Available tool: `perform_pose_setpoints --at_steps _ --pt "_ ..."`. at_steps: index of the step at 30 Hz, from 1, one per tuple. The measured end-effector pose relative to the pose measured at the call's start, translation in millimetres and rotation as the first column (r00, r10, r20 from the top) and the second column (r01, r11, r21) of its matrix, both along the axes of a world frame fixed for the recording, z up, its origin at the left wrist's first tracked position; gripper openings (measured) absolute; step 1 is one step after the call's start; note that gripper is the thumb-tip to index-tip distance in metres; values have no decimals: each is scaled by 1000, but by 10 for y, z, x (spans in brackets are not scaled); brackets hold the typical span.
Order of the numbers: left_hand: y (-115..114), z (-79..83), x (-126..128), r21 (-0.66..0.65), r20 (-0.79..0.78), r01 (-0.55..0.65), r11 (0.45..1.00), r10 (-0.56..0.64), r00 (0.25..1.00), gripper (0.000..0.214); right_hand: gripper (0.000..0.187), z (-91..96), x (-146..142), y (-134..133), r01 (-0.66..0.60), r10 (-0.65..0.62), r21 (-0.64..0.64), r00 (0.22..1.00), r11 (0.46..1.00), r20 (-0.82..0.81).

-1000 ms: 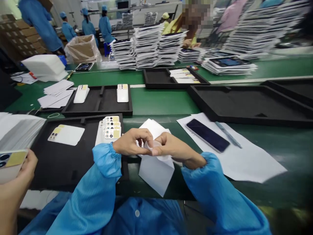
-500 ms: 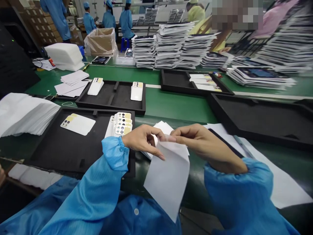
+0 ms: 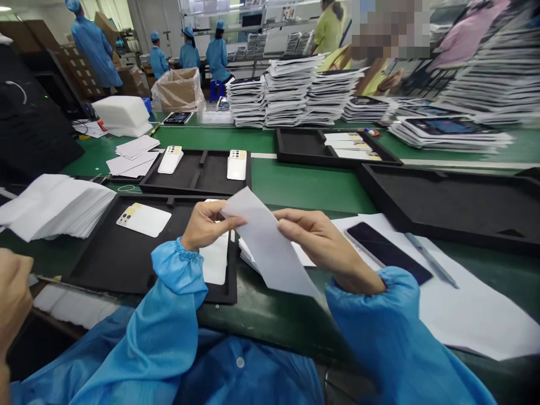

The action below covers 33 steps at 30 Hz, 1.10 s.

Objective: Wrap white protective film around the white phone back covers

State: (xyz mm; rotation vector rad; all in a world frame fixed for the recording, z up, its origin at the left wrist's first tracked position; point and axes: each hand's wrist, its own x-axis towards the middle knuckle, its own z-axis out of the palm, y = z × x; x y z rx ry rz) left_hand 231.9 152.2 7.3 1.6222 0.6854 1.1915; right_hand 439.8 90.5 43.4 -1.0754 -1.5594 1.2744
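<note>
A thin white sheet hangs tilted between my hands. My left hand pinches its upper left edge, thumb in front. My right hand is closed at its right edge, fingertips partly hidden behind the sheet. Below it, a stack of white sheets is mostly covered. Left of that is a black foam tray with one white phone back panel lying in it. More white panels lie at the tray's right side, partly behind my left hand.
Another person's hand is at the left edge. A dark phone and a pen lie on white paper at right. Black trays and tall stacks of packs stand beyond. Thick white sheets are piled at left.
The sheet has been raised and turned, and my hands have moved apart along its edges. The dark phone at right is now uncovered. Another person's hand has come further in at left.
</note>
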Motion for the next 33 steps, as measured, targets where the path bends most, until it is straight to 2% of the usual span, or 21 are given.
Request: perform_pose_setpoints --at_steps 2,4,6,8,9,11,12,14,17,19,20,21,23,25,27,30,33 --pt "-61 23 -133 24 13 -147 989 147 989 26 33 -82 -118 -10 15 -21 97 998 995 60" --pt "-145 32 -242 51 61 -309 950 306 950 26 29 -199 -288 -1 102 -133 248 984 963 115" --pt "-261 19 -318 53 125 -470 881 461 878 33 29 -334 -506 2 192 -266 430 957 882 117" --pt "-410 -19 -358 32 172 -586 810 573 801 58 26 -460 -748 -20 228 -355 587 928 777 110" --pt "-492 -46 -367 14 185 -618 786 605 774 75 25 -515 -869 -45 217 -375 647 920 731 115" --pt "-650 -115 -368 -43 193 -635 772 630 753 99 25 -606 -1091 -117 154 -373 723 915 674 153" --pt "-717 -153 -366 -80 190 -636 768 638 747 101 27 -644 -1184 -159 118 -365 744 914 658 178" --pt "-807 -219 -373 -141 174 -651 746 666 726 91 29 -704 -1312 -239 50 -343 767 912 640 226" --pt "-813 -255 -457 -144 137 -713 686 728 672 61 27 -756 -1321 -273 -81 -205 742 936 666 285" --pt "-740 -224 -562 -47 105 -771 635 771 628 45 24 -765 -1210 -198 -153 -102 670 940 726 326" --pt "-687 -198 -618 30 77 -800 599 797 600 42 23 -764 -1133 -132 -161 -99 627 928 762 359" --pt "-625 -171 -668 115 40 -819 562 822 569 42 23 -759 -1053 -51 -149 -132 584 903 798 410" --pt "-481 -135 -731 262 -42 -823 504 858 512 52 23 -746 -910 125 -114 -245 528 790 842 562" --pt "-325 -149 -731 363 -100 -801 476 874 475 66 23 -733 -828 279 -120 -309 494 648 861 696" --pt "-178 -223 -687 433 -132 -774 461 882 452 76 23 -727 -816 384 -146 -318 468 558 872 766" --pt "-24 -408 -618 480 -156 -751 453 887 435 79 24 -735 -867 479 -169 -302 439 513 882 804" --pt "33 -583 -617 476 -142 -764 435 896 422 77 26 -752 -905 566 -181 -275 408 497 895 823"
